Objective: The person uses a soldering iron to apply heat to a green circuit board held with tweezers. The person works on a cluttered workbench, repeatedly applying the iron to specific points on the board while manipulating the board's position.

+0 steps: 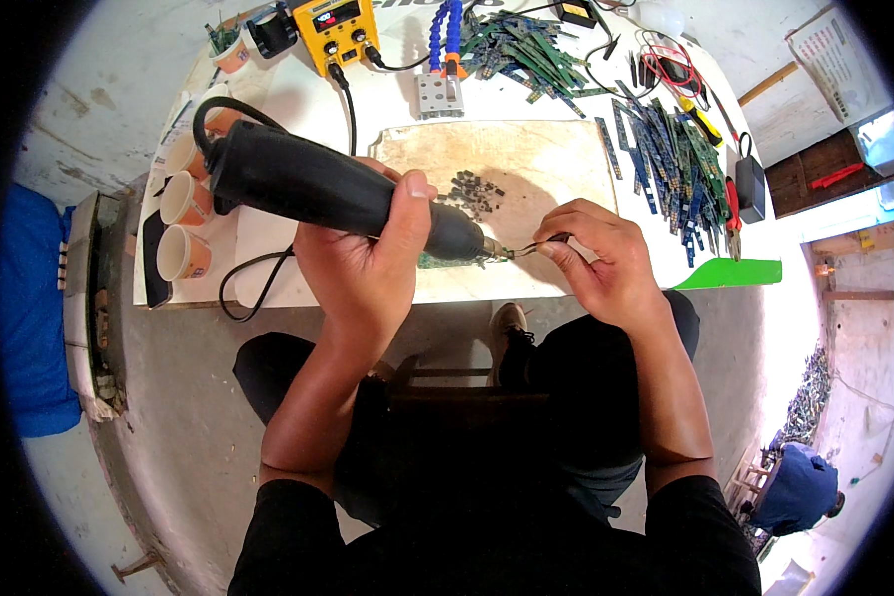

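My left hand [372,243] is wrapped round a black hot air gun [303,184], its metal nozzle pointing right and down. Pinched in my right hand [606,258] are dark tweezers [538,245], their tips close to the nozzle. Under the nozzle lies a green circuit board strip [437,260], mostly hidden by the gun and my left hand. A pale, scorched work board [556,164] is beneath it. Small black chips [475,194] lie in a loose heap on that board, just beyond the gun.
A yellow soldering station [338,35] stands at the back left, its cables running forward. Paper cups [184,253] line the left edge. Circuit board strips [675,164] pile up at right and back. Red-handled pliers [733,219] lie at right. Someone in blue [795,487] sits far right.
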A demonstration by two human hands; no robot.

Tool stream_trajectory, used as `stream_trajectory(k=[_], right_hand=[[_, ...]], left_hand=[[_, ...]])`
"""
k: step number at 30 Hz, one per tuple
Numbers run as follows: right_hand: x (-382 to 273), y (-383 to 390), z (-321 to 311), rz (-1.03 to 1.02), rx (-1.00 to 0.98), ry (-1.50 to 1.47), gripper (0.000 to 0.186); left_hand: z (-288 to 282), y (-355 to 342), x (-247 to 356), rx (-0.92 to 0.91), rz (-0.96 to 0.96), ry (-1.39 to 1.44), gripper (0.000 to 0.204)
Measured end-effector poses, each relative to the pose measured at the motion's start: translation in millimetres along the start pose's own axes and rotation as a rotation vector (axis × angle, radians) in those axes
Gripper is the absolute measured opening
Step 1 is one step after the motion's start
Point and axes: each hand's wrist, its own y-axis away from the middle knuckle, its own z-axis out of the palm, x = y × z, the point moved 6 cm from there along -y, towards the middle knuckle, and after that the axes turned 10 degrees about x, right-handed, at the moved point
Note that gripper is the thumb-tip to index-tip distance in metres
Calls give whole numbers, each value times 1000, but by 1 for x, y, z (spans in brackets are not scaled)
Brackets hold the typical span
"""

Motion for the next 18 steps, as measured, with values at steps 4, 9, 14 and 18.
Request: stream_trajectory(k=[4, 9, 14, 18], right_hand=[[1, 0, 1, 16, 1, 2, 11], [3, 1, 1, 10, 3, -5, 11], [1, 1, 3, 39, -3, 4, 10], [5, 2, 3, 42, -7, 10, 9]], left_hand=[[-2, 0, -2, -9, 4, -14, 7], [-2, 0, -6, 16, -2, 1, 8], [-2, 0, -5, -8, 20, -35, 9], [-2, -2, -5, -10, 5, -9, 8]])
